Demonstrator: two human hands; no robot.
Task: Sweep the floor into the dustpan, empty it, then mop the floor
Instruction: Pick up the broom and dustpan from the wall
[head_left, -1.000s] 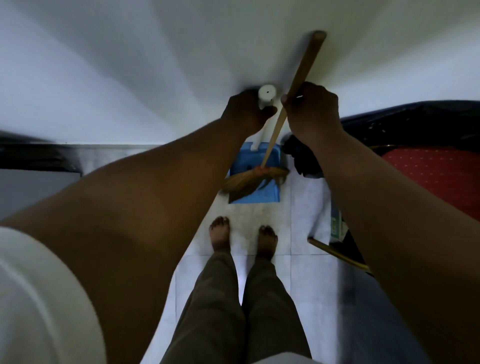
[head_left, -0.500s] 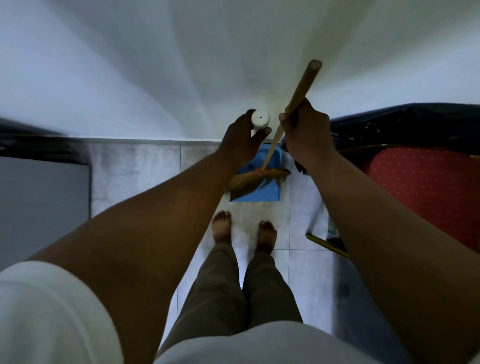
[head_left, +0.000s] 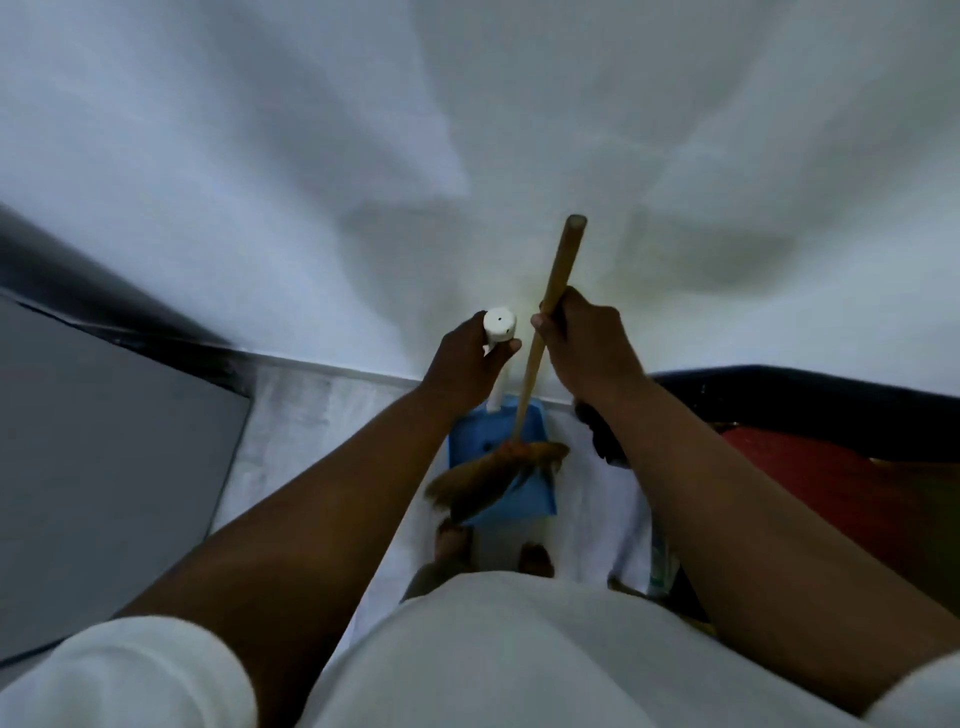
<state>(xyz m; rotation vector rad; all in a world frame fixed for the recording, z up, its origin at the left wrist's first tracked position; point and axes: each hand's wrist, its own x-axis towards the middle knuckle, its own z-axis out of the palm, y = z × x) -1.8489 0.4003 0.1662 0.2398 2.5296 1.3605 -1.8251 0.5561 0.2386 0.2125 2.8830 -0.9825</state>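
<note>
Both hands have come lower: left hand (head_left: 470, 358) fingers curl round the white dustpan handle (head_left: 499, 326), right hand (head_left: 587, 345) grips the broom (head_left: 540, 343). Bristles lie across the blue dustpan (head_left: 470, 441) on the floor (head_left: 306, 415) by the wall (head_left: 363, 156); a red chair (head_left: 810, 483) crowds the right.

Home interior, tiled floor (head_left: 322, 415) against plain white wall (head_left: 311, 156), red upholstered seat (head_left: 831, 493) at right
</note>
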